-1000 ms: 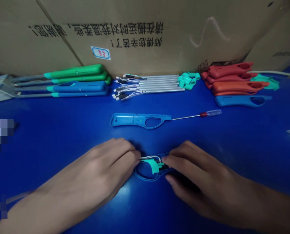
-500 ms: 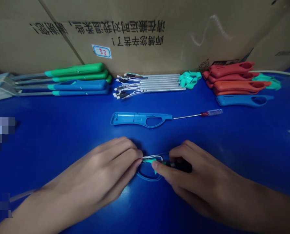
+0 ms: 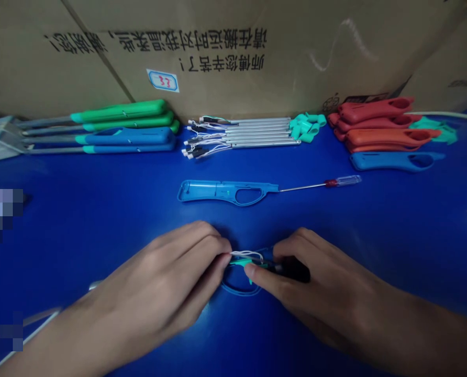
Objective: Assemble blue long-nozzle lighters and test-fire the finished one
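Between my hands is a blue plastic lighter handle shell [image 3: 241, 291], its finger loop showing at the bottom. A green trigger [image 3: 242, 262] sits in the loop, and white wires [image 3: 246, 253] arch above it. My left hand [image 3: 182, 272] is closed, thumb and fingers pinching the left end of the lighter where the wires run in; its fingertips hide what lies there. My right hand [image 3: 315, 288] grips the other end, its thumb pressed against the trigger and a black part [image 3: 298, 270] under its fingers.
Beyond my hands lie another blue shell half [image 3: 202, 191] and a screwdriver [image 3: 341, 181]. Behind them are assembled lighters [image 3: 127, 137], metal tubes with wires [image 3: 260, 134], green caps [image 3: 307, 127] and red shells [image 3: 378, 110]. A cardboard wall [image 3: 288, 68] stands at the back.
Both hands keep their hold, with the right thumb still on the trigger. The lighter has dipped very slightly. A small shiny end now shows beyond my left forearm.
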{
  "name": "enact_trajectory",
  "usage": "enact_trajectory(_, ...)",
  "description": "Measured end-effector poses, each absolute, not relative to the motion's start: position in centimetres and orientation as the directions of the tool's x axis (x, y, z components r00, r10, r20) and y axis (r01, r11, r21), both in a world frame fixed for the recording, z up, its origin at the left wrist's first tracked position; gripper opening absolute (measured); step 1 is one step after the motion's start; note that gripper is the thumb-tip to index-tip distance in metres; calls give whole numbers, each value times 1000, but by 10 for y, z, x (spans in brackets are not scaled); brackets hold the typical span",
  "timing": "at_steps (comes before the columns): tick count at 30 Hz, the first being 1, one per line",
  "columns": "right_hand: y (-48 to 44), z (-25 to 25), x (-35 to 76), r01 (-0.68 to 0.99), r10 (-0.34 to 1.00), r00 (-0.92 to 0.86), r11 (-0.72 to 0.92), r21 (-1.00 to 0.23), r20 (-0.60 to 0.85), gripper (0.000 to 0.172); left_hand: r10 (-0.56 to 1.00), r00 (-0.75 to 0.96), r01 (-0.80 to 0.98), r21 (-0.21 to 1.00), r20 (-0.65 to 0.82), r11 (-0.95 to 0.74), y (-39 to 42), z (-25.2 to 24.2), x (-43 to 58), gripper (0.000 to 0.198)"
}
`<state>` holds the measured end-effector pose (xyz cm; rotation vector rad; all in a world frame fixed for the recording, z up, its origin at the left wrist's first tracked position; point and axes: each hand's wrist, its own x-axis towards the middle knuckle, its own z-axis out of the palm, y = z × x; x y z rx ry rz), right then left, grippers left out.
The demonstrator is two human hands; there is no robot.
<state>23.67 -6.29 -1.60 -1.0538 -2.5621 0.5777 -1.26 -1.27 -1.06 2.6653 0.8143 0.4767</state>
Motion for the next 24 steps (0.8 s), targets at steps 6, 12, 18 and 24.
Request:
enact_trajectory(6,-64,-17,237,603,720,-682,652,-459,127,45,582,795,475,421,172,-773,-10,-8,-11,15)
enact_trajectory(12,-63,-17,235,608,716,-677,675,-419,171,45,598,790,477,476,137,-739,-8,-5,-10,14)
enact_trajectory(18,-63,-17,235,602,720,-673,665,-442,166,46,641,763,503,549,81,-668,-9,-7,-11,11)
enact_trajectory(24,-63,-18,236,599,714,-677,674,-432,175,47,639,762,495,542,105,-679,-11,-8,-10,10)
